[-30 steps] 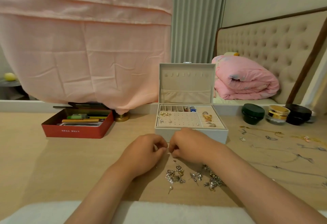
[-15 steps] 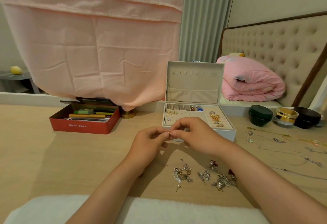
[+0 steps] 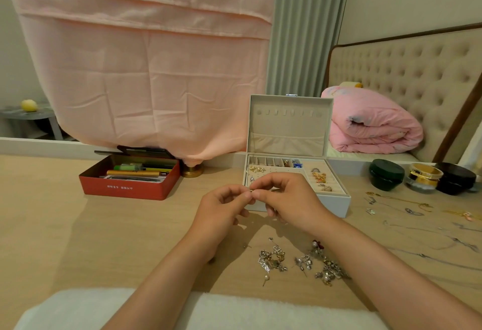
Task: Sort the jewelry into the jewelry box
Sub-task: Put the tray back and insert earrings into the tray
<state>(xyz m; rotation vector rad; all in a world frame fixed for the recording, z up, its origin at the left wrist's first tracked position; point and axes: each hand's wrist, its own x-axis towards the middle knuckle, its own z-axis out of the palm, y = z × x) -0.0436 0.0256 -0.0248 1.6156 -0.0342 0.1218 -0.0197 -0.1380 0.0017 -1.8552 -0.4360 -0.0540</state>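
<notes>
The left hand point(image 3: 221, 209) and right hand point(image 3: 289, 199) are pinching a small gold piece point(image 3: 251, 191) together, before the open jewelry box point(image 3: 336, 204) on the wooden table point(image 3: 52, 225). A jewelry pile point(image 3: 300, 262) is lying nearer; a pink cloth point(image 3: 146, 68) is hanging behind.

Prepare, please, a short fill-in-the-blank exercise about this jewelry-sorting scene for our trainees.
1. The jewelry box has its lid ____.
2. The left hand and right hand pinch a tiny piece while the earring pile lies on the ____.
3. The pens lie in a ____ tin.
Missing words: open; table; red.
</notes>
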